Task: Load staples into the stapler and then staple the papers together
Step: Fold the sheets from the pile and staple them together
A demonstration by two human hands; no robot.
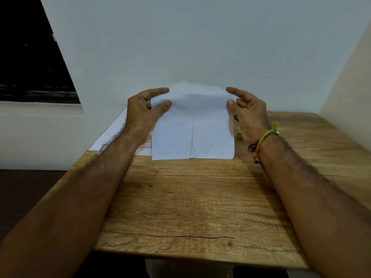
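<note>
White papers stand on their lower edge at the far middle of the wooden desk, and you pinch them at both upper sides: your left hand on the left edge, your right hand on the right. More sheets lie flat at far left. A small yellow object peeks out beside your right wrist.

Both forearms reach forward over the counter. Left hand pinches the left edge of the paper stack, thumb in front. Right hand pinches its right edge likewise; threads circle that wrist.
</note>
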